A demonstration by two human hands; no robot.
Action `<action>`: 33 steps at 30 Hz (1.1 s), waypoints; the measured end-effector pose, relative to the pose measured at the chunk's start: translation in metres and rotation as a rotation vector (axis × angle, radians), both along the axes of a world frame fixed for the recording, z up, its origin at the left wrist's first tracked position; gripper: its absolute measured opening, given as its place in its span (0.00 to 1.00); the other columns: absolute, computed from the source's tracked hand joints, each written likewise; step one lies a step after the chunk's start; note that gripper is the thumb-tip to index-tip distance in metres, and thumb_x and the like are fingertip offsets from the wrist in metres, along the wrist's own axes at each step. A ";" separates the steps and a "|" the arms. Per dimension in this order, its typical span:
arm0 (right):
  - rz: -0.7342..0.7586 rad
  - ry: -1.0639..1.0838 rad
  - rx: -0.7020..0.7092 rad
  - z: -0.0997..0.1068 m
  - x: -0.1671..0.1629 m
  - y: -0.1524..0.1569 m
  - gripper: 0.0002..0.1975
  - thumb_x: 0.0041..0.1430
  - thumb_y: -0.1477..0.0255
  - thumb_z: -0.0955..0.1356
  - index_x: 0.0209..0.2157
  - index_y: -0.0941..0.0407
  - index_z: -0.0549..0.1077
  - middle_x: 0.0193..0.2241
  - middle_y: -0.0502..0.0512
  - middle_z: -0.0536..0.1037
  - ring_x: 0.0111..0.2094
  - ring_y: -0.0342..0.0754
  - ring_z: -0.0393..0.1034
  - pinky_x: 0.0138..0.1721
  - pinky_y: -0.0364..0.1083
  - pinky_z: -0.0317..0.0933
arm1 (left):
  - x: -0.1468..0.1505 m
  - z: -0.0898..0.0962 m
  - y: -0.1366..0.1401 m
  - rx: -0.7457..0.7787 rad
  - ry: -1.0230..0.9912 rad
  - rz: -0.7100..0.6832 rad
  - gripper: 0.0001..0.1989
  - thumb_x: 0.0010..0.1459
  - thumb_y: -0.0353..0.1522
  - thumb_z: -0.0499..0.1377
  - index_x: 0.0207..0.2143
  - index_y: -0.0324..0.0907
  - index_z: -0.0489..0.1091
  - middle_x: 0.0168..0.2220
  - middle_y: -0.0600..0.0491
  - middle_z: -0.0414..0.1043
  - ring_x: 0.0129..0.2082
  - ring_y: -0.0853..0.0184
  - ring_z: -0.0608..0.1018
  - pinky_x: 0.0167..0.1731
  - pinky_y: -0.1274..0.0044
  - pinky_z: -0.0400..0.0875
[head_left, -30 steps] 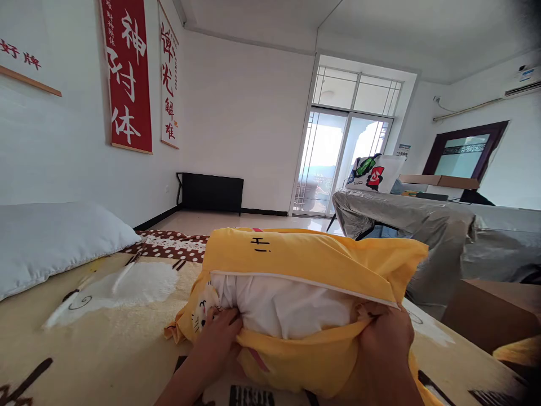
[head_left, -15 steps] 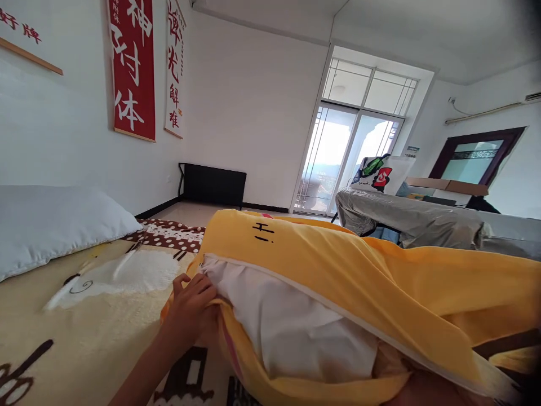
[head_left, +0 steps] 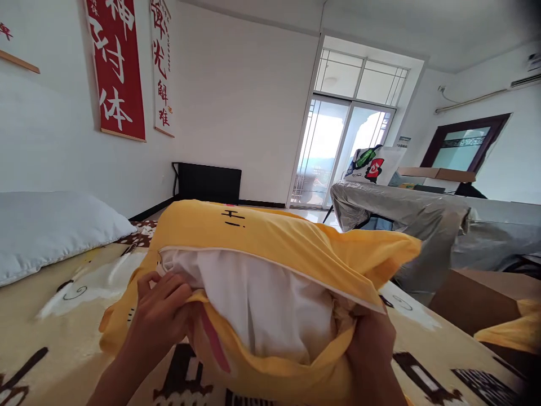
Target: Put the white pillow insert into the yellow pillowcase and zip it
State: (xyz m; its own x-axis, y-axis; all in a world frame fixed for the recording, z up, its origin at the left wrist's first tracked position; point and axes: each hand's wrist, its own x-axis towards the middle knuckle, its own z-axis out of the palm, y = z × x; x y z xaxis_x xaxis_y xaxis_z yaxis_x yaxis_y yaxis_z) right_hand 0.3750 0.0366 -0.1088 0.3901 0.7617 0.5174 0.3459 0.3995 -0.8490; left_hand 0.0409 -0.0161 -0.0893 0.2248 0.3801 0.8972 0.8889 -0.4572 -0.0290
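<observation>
A yellow pillowcase with black print lies over a white pillow that shows through its long side opening. My left hand grips the edge of the opening at its left end, fingers curled over cloth and pillow corner. At the opposite end, my right hand is closed on the pillowcase's edge, its fingers partly hidden by the fabric. A loose yellow corner sticks out to the right above that hand. Pillow and case rest on the patterned blanket.
Another white pillow lies at the left by the wall. To the right stand an open cardboard box with yellow cloth at its edge and a plastic-covered table bearing a printed bag. A black panel leans at the back wall.
My right hand has come up into view, gripping the right end of the opening. The pillowcase's right part has drawn in, uncovering the box. The view has shifted slightly right.
</observation>
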 end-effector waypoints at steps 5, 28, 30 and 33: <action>0.033 -0.366 -0.057 0.012 0.003 0.034 0.16 0.54 0.58 0.63 0.30 0.55 0.74 0.29 0.56 0.76 0.31 0.52 0.70 0.35 0.50 0.64 | -0.010 -0.004 0.001 -0.067 -0.093 -0.028 0.14 0.60 0.28 0.51 0.22 0.43 0.55 0.19 0.61 0.55 0.21 0.72 0.59 0.36 0.74 0.59; 0.510 -1.052 -0.149 0.018 -0.040 -0.011 0.14 0.62 0.62 0.61 0.31 0.48 0.77 0.24 0.53 0.77 0.30 0.51 0.69 0.32 0.46 0.57 | 0.000 -0.034 0.038 -0.870 -0.250 -0.065 0.21 0.62 0.42 0.46 0.23 0.42 0.69 0.28 0.50 0.74 0.30 0.63 0.75 0.32 0.75 0.66; 0.533 -0.952 -0.173 0.013 -0.038 0.000 0.14 0.62 0.61 0.61 0.41 0.45 0.77 0.27 0.52 0.78 0.32 0.50 0.69 0.33 0.46 0.59 | -0.002 -0.039 0.045 -0.892 -0.269 0.002 0.22 0.61 0.44 0.45 0.21 0.42 0.64 0.21 0.53 0.70 0.25 0.64 0.72 0.28 0.76 0.61; 0.528 -0.809 -0.231 0.009 -0.023 0.018 0.19 0.61 0.58 0.61 0.48 0.48 0.75 0.31 0.52 0.78 0.31 0.48 0.69 0.32 0.44 0.61 | -0.008 -0.032 0.038 -0.876 -0.265 0.003 0.22 0.60 0.47 0.46 0.20 0.42 0.59 0.20 0.55 0.67 0.24 0.66 0.69 0.26 0.76 0.57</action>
State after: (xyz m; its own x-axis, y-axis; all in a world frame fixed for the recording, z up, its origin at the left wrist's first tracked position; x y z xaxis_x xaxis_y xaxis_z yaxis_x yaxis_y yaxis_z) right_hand 0.3515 0.0550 -0.1001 -0.4330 0.8518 0.2949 0.6809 0.5235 -0.5122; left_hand 0.0327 0.0217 -0.1217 0.0503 0.9496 0.3093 0.8182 -0.2168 0.5325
